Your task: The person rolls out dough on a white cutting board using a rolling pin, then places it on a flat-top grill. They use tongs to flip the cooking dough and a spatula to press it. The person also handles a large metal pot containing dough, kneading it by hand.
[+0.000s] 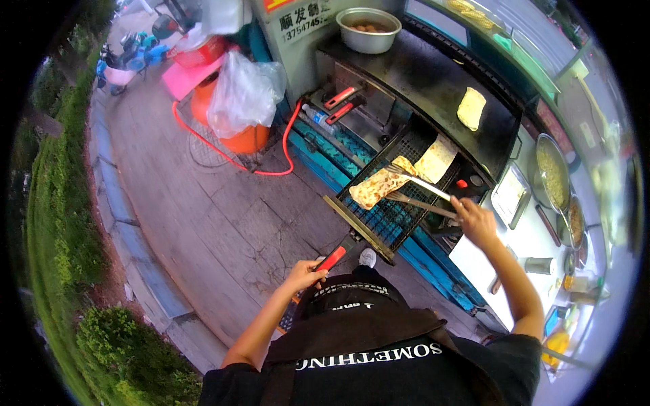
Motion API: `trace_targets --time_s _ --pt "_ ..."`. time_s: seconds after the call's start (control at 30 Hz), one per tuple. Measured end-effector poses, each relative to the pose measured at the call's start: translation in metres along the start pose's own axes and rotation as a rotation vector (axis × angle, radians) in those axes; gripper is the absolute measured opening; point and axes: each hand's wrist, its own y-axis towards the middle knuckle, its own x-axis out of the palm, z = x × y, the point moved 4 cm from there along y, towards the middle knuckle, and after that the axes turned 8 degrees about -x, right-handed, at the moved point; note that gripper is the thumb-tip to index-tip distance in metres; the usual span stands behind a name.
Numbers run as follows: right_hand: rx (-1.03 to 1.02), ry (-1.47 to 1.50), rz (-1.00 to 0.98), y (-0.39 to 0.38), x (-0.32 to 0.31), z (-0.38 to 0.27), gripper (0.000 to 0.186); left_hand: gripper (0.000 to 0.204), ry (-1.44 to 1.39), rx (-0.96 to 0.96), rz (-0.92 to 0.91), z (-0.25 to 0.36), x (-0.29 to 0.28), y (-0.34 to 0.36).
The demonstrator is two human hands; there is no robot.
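My left hand [306,276] is closed on the red-and-black handle [331,258] of a pulled-out wire grill tray [384,229]. In my right hand [474,218] are long metal tongs [433,191], whose tips rest on a browned, spotted flatbread [372,189] lying on the tray. A paler flatbread [435,158] lies beside it toward the back of the tray. On the dark griddle [420,68] above sits a folded pale dough piece [471,108]. Two more red handles [344,101] stick out from the metal front under the griddle.
At right, a white counter [472,264] holds a metal tray [508,193], bowls of chopped filling [552,176] and a canister [540,265]. A pot [367,32] stands at the back. Left are an orange gas cylinder [240,141], red hose [291,157], plastic bag [244,91], pavement and a curb [122,210].
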Motion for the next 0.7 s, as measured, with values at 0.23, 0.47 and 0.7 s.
trace_targets --time_s 0.23,0.47,0.7 --pt "-0.185 -0.102 -0.547 0.139 -0.061 0.007 0.058 0.031 0.063 -0.044 0.062 0.01 0.008 -0.009" --pt "-0.625 -0.351 -0.554 0.219 -0.065 -0.054 0.005 0.032 0.047 0.02 0.036 -0.008 0.009 0.002" --pt "-0.644 -0.338 -0.48 0.214 -0.077 -0.094 0.006 0.032 0.006 0.06 0.007 -0.017 0.006 0.006"
